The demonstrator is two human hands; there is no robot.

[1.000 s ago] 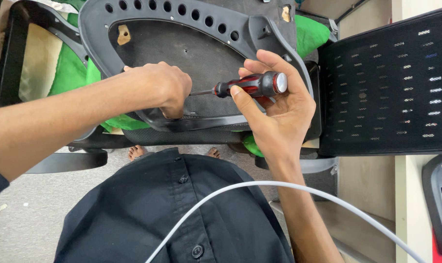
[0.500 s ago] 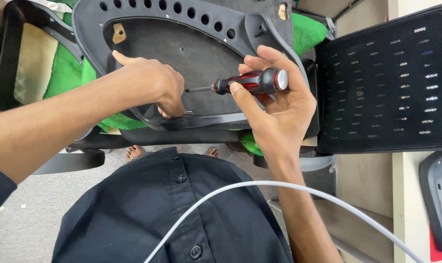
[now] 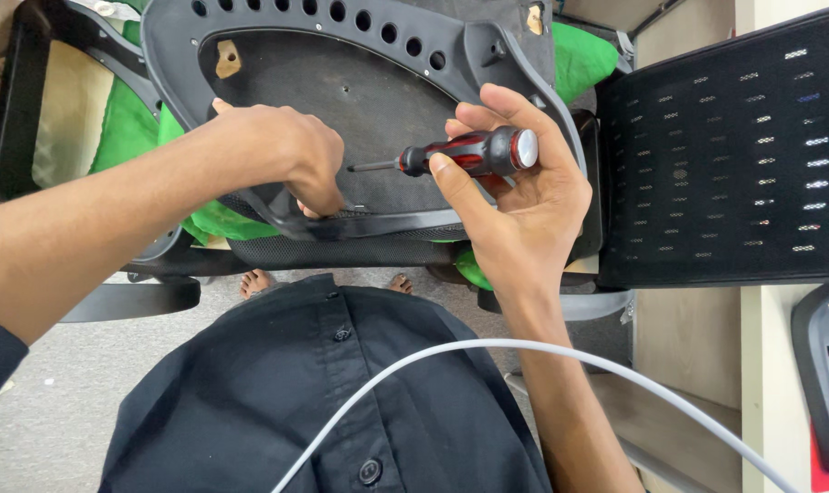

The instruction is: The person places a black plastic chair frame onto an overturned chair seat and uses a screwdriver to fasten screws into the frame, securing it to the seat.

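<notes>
A dark grey plastic chair seat frame with a row of round holes stands tilted in front of me. My left hand grips its lower rim, fingers curled around the edge. My right hand holds a red and black screwdriver sideways. Its metal tip points left and ends right beside my left hand's fingers. The seat's flat underside lies behind the tip.
A black mesh chair back stands at the right. Green fabric lies behind the seat frame. A grey armrest is low on the left. A white cable crosses my dark shirt. Another grey perforated part sits at the far right.
The view has shifted slightly; my left hand has slid a little down along the seat rim. The screwdriver stays in my right hand, pointing left.
</notes>
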